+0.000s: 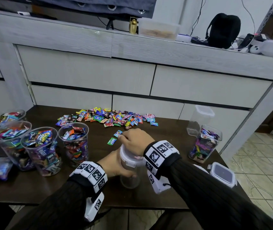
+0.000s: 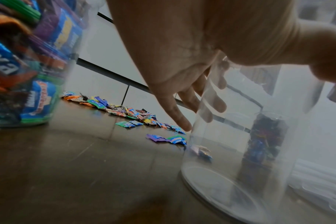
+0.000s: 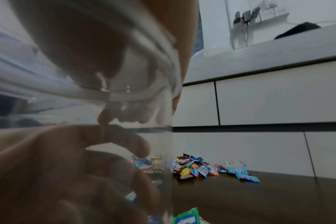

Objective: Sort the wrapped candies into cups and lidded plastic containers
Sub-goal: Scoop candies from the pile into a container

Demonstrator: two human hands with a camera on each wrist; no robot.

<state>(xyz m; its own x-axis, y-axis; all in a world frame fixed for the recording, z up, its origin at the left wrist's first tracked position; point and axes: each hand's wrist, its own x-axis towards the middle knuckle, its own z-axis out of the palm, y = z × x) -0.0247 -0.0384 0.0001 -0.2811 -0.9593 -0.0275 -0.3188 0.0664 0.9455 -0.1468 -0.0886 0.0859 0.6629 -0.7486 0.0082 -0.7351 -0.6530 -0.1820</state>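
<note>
Both hands are kept on one clear container at lower centre: its side is gripped by the left hand, its lid clasped by the right hand. Loose candies are piled behind.

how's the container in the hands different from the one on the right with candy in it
The held container is empty and lidded, left hand round its body, right hand on the lid. The right container is full of candies, lidless, untouched. Both are clear and stand upright on the table.
</note>
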